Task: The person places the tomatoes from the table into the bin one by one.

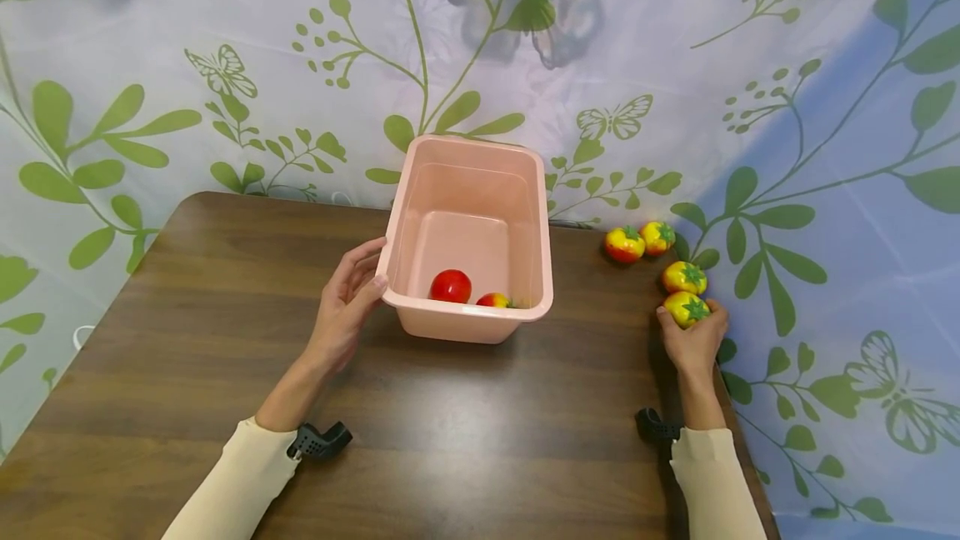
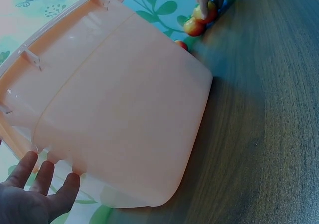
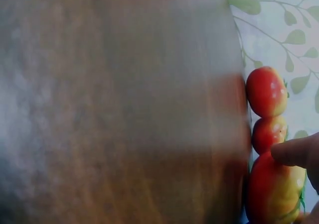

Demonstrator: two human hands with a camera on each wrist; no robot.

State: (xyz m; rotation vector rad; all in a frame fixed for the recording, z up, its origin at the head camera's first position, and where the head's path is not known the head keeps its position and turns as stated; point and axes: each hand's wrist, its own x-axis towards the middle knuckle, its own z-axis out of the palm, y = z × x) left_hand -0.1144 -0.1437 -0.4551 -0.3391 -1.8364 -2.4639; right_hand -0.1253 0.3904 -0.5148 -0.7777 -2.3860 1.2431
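A pink plastic basin stands on the wooden table in front of me. Against its near wall lie a red tomato and a partly hidden red-and-yellow tomato. My left hand holds the basin's left rim near the front corner, thumb at the edge, fingers along the outside. At the table's right side my right hand grips a yellow-and-red tomato with a green top between thumb and fingers. That tomato shows large in the right wrist view.
Just behind the gripped tomato sits another tomato. Two more, one tomato and a smaller-looking tomato, lie at the back right corner. Leaf-printed cloth hangs behind and to the right of the brown table.
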